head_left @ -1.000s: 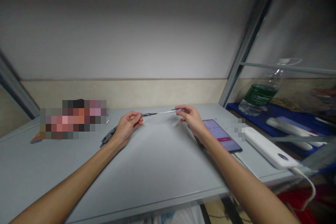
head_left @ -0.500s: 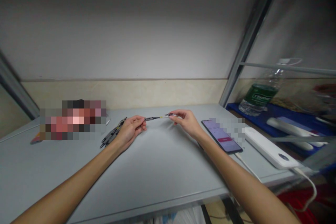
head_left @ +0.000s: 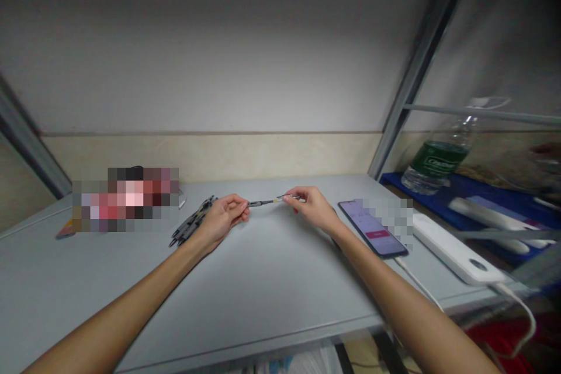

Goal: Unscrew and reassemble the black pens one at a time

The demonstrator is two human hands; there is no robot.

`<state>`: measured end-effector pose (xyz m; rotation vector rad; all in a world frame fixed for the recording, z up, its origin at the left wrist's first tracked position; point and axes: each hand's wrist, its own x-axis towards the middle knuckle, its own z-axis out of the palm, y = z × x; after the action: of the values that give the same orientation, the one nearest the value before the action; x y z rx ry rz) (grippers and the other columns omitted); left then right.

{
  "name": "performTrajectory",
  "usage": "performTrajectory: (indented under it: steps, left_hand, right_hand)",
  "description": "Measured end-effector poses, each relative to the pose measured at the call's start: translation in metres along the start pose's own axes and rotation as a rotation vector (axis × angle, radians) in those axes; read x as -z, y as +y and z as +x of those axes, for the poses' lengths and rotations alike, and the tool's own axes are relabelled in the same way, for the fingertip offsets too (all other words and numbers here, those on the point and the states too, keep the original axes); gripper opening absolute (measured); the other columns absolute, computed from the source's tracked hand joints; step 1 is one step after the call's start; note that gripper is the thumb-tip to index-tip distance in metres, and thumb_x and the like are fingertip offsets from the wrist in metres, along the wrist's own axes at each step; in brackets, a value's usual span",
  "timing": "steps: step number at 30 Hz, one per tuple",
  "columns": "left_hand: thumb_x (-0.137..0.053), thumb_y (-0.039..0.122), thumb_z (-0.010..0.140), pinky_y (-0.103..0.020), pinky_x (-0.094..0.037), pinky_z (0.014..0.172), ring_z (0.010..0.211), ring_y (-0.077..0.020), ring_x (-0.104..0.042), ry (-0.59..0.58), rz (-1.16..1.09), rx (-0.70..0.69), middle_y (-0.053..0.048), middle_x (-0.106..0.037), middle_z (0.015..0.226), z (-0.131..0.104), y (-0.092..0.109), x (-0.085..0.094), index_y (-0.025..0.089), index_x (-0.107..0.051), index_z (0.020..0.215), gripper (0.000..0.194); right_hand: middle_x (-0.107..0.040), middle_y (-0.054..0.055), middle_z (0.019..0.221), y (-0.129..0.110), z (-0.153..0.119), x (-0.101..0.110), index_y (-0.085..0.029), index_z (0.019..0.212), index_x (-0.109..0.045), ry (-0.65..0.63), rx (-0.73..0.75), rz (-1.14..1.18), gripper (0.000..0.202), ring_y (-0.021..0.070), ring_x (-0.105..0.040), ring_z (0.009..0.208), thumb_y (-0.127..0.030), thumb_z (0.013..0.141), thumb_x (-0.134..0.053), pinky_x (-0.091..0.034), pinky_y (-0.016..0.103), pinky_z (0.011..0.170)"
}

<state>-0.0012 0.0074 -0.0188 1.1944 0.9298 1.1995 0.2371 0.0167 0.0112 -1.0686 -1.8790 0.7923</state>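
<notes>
My left hand pinches the end of a slim grey pen, which points right and has a yellowish band and a pale tip. My right hand is closed in a pinch at the pen's other end. A thin piece, dark and silvery, sticks out from its fingertips over the pen's tip; it is too small to name surely. Whether the two pieces touch or join I cannot tell. A pile of similar grey and black pens lies on the table beside and partly behind my left hand.
On the grey table a phone with a lit screen lies right of my right arm, its cable running forward. A white power bank sits beyond. A large water bottle stands on the right shelf. Blurred-out items lie back left.
My left hand and the pen have moved slightly right, while my right hand stays about level. The gap between the hands is a little smaller. The view has shifted slightly.
</notes>
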Motion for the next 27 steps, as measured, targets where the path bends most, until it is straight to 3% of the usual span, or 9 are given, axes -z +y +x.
performTrajectory:
  steps: [7, 11, 14, 17, 19, 22, 27]
  left_hand:
    - [-0.068, 0.032, 0.073, -0.022, -0.045, 0.068, 0.069, -0.0111, -0.061, 0.030, 0.244, -0.208, -0.002, -0.065, 0.070, -0.0002, 0.0003, 0.0012, 0.015, -0.059, 0.082, 0.022]
    - [-0.068, 0.033, 0.073, -0.022, -0.044, 0.068, 0.067, -0.0107, -0.060, 0.021, 0.246, -0.216, -0.002, -0.065, 0.069, 0.0003, 0.0004, 0.0013, 0.015, -0.059, 0.081, 0.022]
    - [-0.068, 0.034, 0.072, -0.022, -0.044, 0.068, 0.066, -0.0106, -0.060, 0.052, 0.227, -0.221, -0.002, -0.065, 0.069, 0.0020, 0.0010, 0.0025, 0.014, -0.059, 0.082, 0.023]
    - [-0.068, 0.034, 0.071, -0.023, -0.045, 0.068, 0.065, -0.0109, -0.060, 0.102, 0.206, -0.227, -0.002, -0.065, 0.069, 0.0052, 0.0016, 0.0062, 0.014, -0.059, 0.081, 0.025]
    - [-0.068, 0.035, 0.071, -0.024, -0.046, 0.069, 0.065, -0.0108, -0.060, 0.117, 0.191, -0.225, -0.002, -0.065, 0.070, 0.0069, 0.0017, 0.0087, 0.014, -0.059, 0.082, 0.025]
    - [-0.068, 0.034, 0.072, -0.023, -0.046, 0.069, 0.065, -0.0105, -0.060, 0.116, 0.181, -0.217, -0.002, -0.064, 0.069, 0.0071, 0.0011, 0.0100, 0.014, -0.059, 0.082, 0.025]
    - [-0.068, 0.034, 0.071, -0.023, -0.045, 0.069, 0.065, -0.0104, -0.060, 0.084, 0.165, -0.210, -0.002, -0.064, 0.069, 0.0053, -0.0007, 0.0076, 0.014, -0.059, 0.082, 0.025]
  right_hand:
    - [-0.035, -0.005, 0.041, 0.0003, -0.0007, -0.0036, -0.014, 0.053, -0.053, -0.057, -0.107, -0.156, 0.055, 0.0070, -0.031, 0.040, -0.057, 0.085, -0.040, -0.023, 0.022, 0.044]
    - [-0.043, -0.001, 0.039, 0.0020, -0.0004, -0.0040, -0.015, 0.047, -0.051, -0.158, -0.219, -0.089, 0.065, 0.0076, -0.037, 0.036, -0.063, 0.086, -0.031, -0.030, 0.022, 0.043]
    - [-0.053, 0.001, 0.051, 0.0031, 0.0005, -0.0026, -0.013, 0.067, -0.062, -0.122, -0.197, -0.016, 0.056, 0.0093, -0.044, 0.041, -0.062, 0.083, -0.040, -0.034, 0.021, 0.041]
    - [-0.057, 0.000, 0.066, 0.0032, 0.0009, -0.0005, -0.016, 0.099, -0.060, -0.020, -0.046, 0.056, 0.043, 0.0103, -0.050, 0.051, -0.051, 0.074, -0.062, -0.038, 0.020, 0.042]
    - [-0.057, 0.000, 0.070, 0.0022, 0.0005, 0.0006, -0.017, 0.101, -0.059, 0.004, 0.015, 0.085, 0.042, 0.0108, -0.051, 0.054, -0.044, 0.070, -0.068, -0.041, 0.020, 0.045]
    - [-0.058, 0.001, 0.064, 0.0003, -0.0004, 0.0008, -0.014, 0.082, -0.063, -0.046, -0.008, 0.067, 0.032, 0.0103, -0.050, 0.050, -0.045, 0.078, -0.059, -0.041, 0.021, 0.046]
    - [-0.052, 0.002, 0.044, 0.0026, 0.0001, -0.0007, -0.013, 0.057, -0.061, -0.082, -0.108, -0.029, 0.058, 0.0087, -0.043, 0.040, -0.055, 0.088, -0.035, -0.036, 0.022, 0.044]
